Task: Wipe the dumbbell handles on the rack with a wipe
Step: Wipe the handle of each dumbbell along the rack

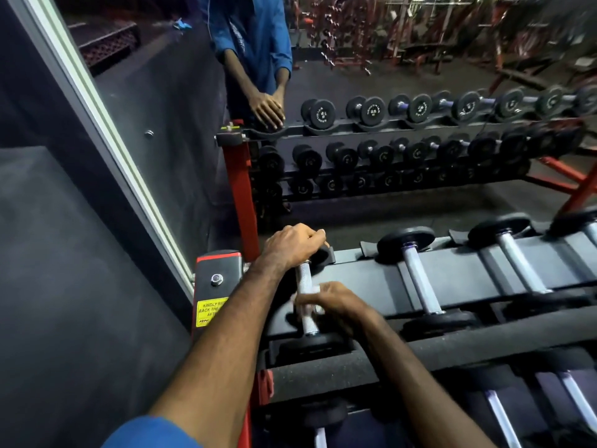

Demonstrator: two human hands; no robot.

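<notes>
On the rack point(452, 263), the end dumbbell's far head is gripped by the left hand point(290, 244); a wipe point(308, 307) is clenched around its handle point(303, 279) by the right hand point(336, 305).

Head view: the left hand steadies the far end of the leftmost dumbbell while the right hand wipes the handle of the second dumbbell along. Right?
Not quite. In the head view the right hand holds the wipe on the same leftmost dumbbell that the left hand steadies.
</notes>
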